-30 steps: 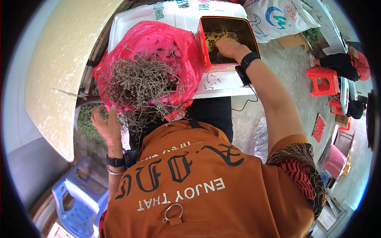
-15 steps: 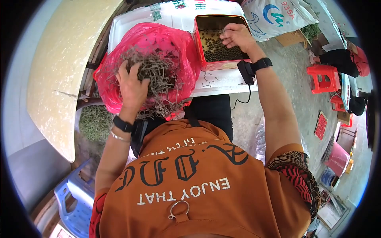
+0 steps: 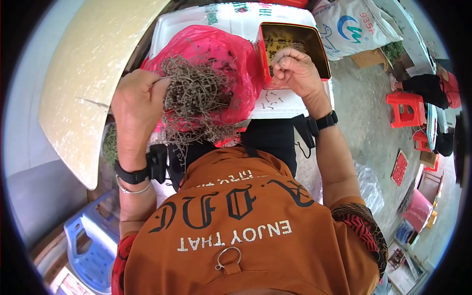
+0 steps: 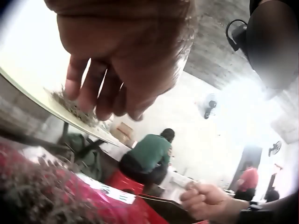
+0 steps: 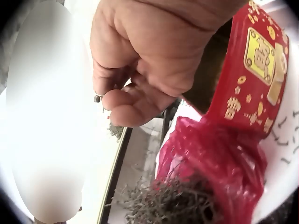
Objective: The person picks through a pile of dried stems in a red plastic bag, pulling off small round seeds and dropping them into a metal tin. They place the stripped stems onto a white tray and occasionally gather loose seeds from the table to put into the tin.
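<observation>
A tangle of dry grey-brown stems (image 3: pixel 196 98) fills an open pink plastic bag (image 3: pixel 231 49) on a white box (image 3: pixel 280 104). My left hand (image 3: pixel 160 83) is at the left edge of the tangle, fingers curled, and grips a bunch of the stems lifted off the pile. Beside the bag stands a red tin (image 3: pixel 318 49) with small dark berries inside. Just in front of the tin, my right hand (image 3: pixel 282 64) has its fingers curled, pinching something small. The right wrist view shows a dark berry (image 5: pixel 97 98) at its fingertips (image 5: pixel 117 100), with the tin (image 5: pixel 252 70) and bag (image 5: pixel 219 154) beyond.
A pale yellow tabletop (image 3: pixel 88 64) lies at the left, with a green heap (image 3: pixel 109 145) under its edge. A blue plastic stool (image 3: pixel 93 250) sits at lower left. A white printed sack (image 3: pixel 354 22) and a red stool (image 3: pixel 405 105) are on the right. Loose stem bits dot the white box.
My left hand came up from the low green heap onto the stem pile, then drew back left holding stems. My right hand left the tin's inside and curled in front of it.
</observation>
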`<move>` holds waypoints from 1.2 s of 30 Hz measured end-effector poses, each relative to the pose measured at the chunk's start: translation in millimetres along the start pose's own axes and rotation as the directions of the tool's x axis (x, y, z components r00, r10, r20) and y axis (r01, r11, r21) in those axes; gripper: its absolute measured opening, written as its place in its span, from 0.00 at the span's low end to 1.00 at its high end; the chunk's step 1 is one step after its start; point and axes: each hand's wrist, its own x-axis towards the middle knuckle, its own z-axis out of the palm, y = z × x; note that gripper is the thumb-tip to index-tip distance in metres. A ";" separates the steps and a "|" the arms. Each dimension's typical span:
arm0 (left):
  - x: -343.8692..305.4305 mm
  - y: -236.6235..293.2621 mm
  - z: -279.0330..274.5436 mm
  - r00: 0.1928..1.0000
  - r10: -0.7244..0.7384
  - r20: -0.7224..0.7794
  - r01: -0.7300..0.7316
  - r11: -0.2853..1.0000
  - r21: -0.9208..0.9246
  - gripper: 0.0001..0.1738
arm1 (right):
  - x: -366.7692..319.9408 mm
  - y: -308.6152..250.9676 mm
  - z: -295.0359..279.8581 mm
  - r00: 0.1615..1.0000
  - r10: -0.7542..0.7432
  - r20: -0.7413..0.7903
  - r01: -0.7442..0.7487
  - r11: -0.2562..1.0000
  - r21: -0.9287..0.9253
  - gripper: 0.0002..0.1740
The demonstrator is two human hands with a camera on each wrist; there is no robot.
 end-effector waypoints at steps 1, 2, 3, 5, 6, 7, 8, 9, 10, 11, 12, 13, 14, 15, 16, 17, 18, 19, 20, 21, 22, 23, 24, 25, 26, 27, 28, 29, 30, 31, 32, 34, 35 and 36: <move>-0.8 9.3 2.9 1.000 -0.007 -0.004 0.007 1.000 0.008 0.09 | -1.8 2.2 12.1 1.000 0.007 0.026 -0.007 1.000 0.009 0.05; -2.2 20.7 9.2 1.000 -0.020 0.012 0.022 0.970 -0.244 0.08 | -3.5 4.1 24.6 0.998 0.015 0.053 -0.016 1.000 0.017 0.04; -4.5 31.6 16.7 0.999 -0.029 0.029 0.040 0.877 -0.479 0.07 | -5.9 6.6 36.1 0.996 0.025 0.081 -0.027 0.999 0.026 0.04; -11.4 45.3 43.0 0.990 -0.074 0.120 0.135 0.734 -0.666 0.08 | -10.3 10.4 55.9 0.996 0.058 0.071 -0.054 0.997 -0.062 0.04; -15.4 46.5 54.7 0.990 -0.083 0.118 0.141 0.738 -0.660 0.08 | -12.8 12.4 64.5 0.996 0.083 0.045 -0.075 0.985 -0.152 0.04; -19.7 46.3 65.8 0.967 -0.086 0.242 0.241 0.621 -0.745 0.07 | -15.6 15.7 72.3 0.994 0.105 0.014 -0.098 0.965 -0.242 0.04; -22.8 44.8 72.4 0.931 -0.065 0.359 0.343 0.489 -0.802 0.07 | -18.5 20.1 78.7 0.994 0.109 0.020 -0.101 0.965 -0.242 0.04; -24.5 41.3 74.3 0.932 -0.070 0.357 0.344 0.489 -0.802 0.07 | -21.2 25.5 83.9 0.996 0.084 0.025 -0.070 0.930 -0.360 0.04; -25.4 36.4 74.8 0.891 -0.067 0.448 0.410 0.543 -0.733 0.07 | -23.6 31.7 88.6 0.998 0.058 0.029 -0.038 0.880 -0.474 0.04; -25.2 31.7 75.1 0.843 -0.065 0.535 0.463 0.595 -0.657 0.08 | -25.7 37.2 92.4 0.999 0.028 0.032 -0.004 0.814 -0.581 0.04; -24.1 27.8 76.9 0.785 -0.059 0.616 0.502 0.645 -0.577 0.08 | -27.9 45.2 95.4 1.000 0.020 0.021 -0.004 0.811 -0.585 0.04; -25.0 25.0 78.9 0.785 -0.039 0.618 0.493 0.644 -0.585 0.08 | -30.1 54.4 97.5 0.995 -0.074 0.067 0.100 0.752 -0.652 0.04; -29.6 22.2 79.6 0.737 -0.064 0.673 0.587 0.554 -0.591 0.08 | -31.5 58.8 99.1 0.980 -0.161 0.117 0.196 0.675 -0.711 0.05; -35.7 19.2 79.7 0.681 -0.082 0.728 0.675 0.455 -0.581 0.07 | -31.8 58.5 100.4 0.981 -0.168 0.099 0.187 0.669 -0.719 0.05; -40.6 16.7 80.6 0.619 -0.094 0.780 0.753 0.352 -0.555 0.07 | -31.6 58.0 101.6 0.977 -0.141 0.159 0.213 0.646 -0.733 0.06; -44.9 14.4 82.4 0.617 -0.078 0.783 0.751 0.355 -0.557 0.07 | -30.5 58.0 103.1 0.969 -0.110 0.220 0.240 0.624 -0.743 0.07; -49.6 12.4 84.4 0.623 -0.080 0.778 0.767 0.258 -0.587 0.08 | -29.5 58.2 104.7 0.957 -0.077 0.280 0.268 0.604 -0.751 0.08; -53.9 10.9 85.9 0.626 -0.085 0.775 0.776 0.157 -0.610 0.09 | -28.5 59.1 105.9 0.960 -0.081 0.269 0.263 0.600 -0.756 0.08; -55.5 9.4 86.3 0.629 -0.092 0.772 0.777 0.052 -0.627 0.10 | -26.9 60.1 106.4 0.947 -0.100 0.304 0.310 0.521 -0.795 0.08; -54.7 8.4 85.1 0.631 -0.082 0.771 0.775 0.053 -0.629 0.10 | -25.5 59.8 106.0 0.932 -0.114 0.344 0.358 0.435 -0.826 0.08; -53.9 5.3 83.0 0.628 -0.051 0.777 0.778 0.070 -0.624 0.10 | -23.4 59.9 106.2 0.914 -0.121 0.386 0.404 0.345 -0.847 0.08; -53.2 2.4 80.7 0.622 -0.024 0.783 0.781 0.089 -0.618 0.09 | -21.7 58.9 106.5 0.915 -0.122 0.386 0.403 0.342 -0.849 0.08; -53.1 0.1 78.9 0.613 0.002 0.790 0.785 0.107 -0.610 0.09 | -20.2 57.7 107.7 0.881 -0.073 0.468 0.471 0.248 -0.847 0.07; -53.4 -0.5 77.8 0.610 0.004 0.792 0.787 0.109 -0.607 0.09 | -19.9 56.3 109.1 0.842 -0.017 0.540 0.536 0.157 -0.830 0.06; -53.0 -0.5 77.6 0.579 0.008 0.816 0.798 0.203 -0.568 0.10 | -19.9 55.0 110.1 0.798 0.045 0.601 0.597 0.067 -0.799 0.06; -52.5 0.0 77.9 0.545 0.010 0.839 0.800 0.295 -0.523 0.10 | -19.6 53.4 113.2 0.803 0.042 0.594 0.591 0.067 -0.804 0.06; -52.6 0.4 78.2 0.509 0.008 0.861 0.793 0.384 -0.473 0.10 | -18.9 51.6 118.4 0.803 0.152 0.576 0.585 -0.015 -0.811 0.06; -52.7 -0.8 78.2 0.502 0.014 0.865 0.795 0.386 -0.468 0.10 | -18.8 50.3 122.9 0.796 0.262 0.545 0.583 -0.095 -0.807 0.07; -52.2 -4.2 78.0 0.503 0.026 0.864 0.788 0.396 -0.471 0.10 | -19.9 50.2 124.4 0.784 0.367 0.501 0.586 -0.173 -0.792 0.07; -51.7 -7.4 78.0 0.505 0.037 0.862 0.781 0.405 -0.475 0.10 | -22.3 51.9 122.2 0.787 0.367 0.496 0.580 -0.170 -0.797 0.07; -52.1 -8.7 77.9 0.507 0.046 0.861 0.775 0.414 -0.478 0.09 | -24.3 55.7 118.6 0.828 0.280 0.486 0.538 -0.151 -0.829 0.07; -50.2 -7.6 77.9 0.548 0.017 0.836 0.781 0.346 -0.519 0.09 | -21.9 62.7 111.4 0.884 0.097 0.458 0.467 -0.108 -0.878 0.07; -50.6 -8.4 78.0 0.581 -0.008 0.814 0.784 0.274 -0.557 0.08 | -20.6 68.3 110.2 0.884 0.097 0.457 0.466 -0.105 -0.879 0.07; -49.7 -6.3 78.8 0.611 -0.033 0.791 0.779 0.205 -0.593 0.08 | -20.7 71.9 106.4 0.904 0.014 0.426 0.427 -0.028 -0.904 0.06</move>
